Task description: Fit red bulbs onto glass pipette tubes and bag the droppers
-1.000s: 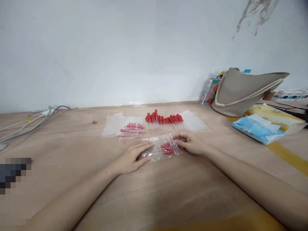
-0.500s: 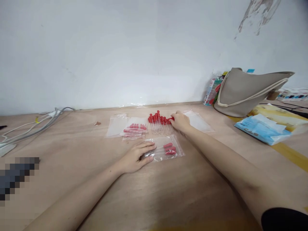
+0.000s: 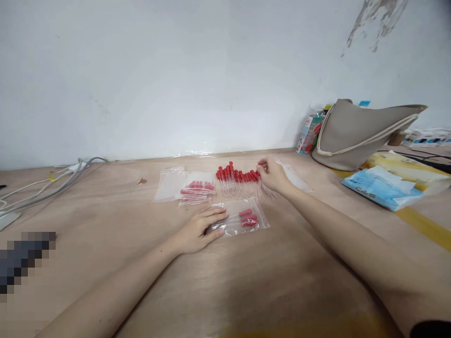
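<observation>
My left hand lies flat with its fingers stretched out on the left edge of a clear zip bag that holds three red-capped droppers. My right hand is farther back at the right end of a row of several loose red-capped droppers. Its fingers are pinched on one dropper at the row's right end. Left of the row lie filled bags of droppers on an empty clear bag. More clear bags lie to the right behind my hand.
The wooden table runs to a white wall. A beige bag stands at the back right with a blue tissue pack in front of it. Grey cables lie at the left. A blurred patch sits at the lower left.
My right hand left the front bag, reached back to the loose droppers, then shifted slightly right and pinched one. My left hand stayed on the bag.
</observation>
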`<state>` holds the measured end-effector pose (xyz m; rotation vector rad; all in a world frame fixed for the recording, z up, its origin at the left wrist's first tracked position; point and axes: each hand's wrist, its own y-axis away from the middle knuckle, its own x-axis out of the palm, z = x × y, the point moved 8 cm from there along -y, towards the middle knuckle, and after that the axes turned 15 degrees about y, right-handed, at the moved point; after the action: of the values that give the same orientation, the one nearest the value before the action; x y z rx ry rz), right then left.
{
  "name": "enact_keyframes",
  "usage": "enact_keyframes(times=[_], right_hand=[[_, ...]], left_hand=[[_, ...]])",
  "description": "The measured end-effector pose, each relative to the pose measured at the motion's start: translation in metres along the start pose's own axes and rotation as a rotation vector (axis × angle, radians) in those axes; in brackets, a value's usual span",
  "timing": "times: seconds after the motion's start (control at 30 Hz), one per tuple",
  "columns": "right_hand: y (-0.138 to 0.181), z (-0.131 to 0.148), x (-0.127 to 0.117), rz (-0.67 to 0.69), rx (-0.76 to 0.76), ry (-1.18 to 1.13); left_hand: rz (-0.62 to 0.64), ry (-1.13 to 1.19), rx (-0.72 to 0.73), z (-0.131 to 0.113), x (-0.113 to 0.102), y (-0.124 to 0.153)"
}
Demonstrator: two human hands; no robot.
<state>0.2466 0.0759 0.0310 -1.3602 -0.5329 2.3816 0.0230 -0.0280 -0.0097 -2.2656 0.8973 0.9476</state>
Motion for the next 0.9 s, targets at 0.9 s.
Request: enact_keyframes(times=[0.9], right_hand=[[0.075,-0.058,0.01,-0.05,0.538,-0.879]], left_hand=[[0.005,-0.006,-0.005,-0.001,0.001,0.001]])
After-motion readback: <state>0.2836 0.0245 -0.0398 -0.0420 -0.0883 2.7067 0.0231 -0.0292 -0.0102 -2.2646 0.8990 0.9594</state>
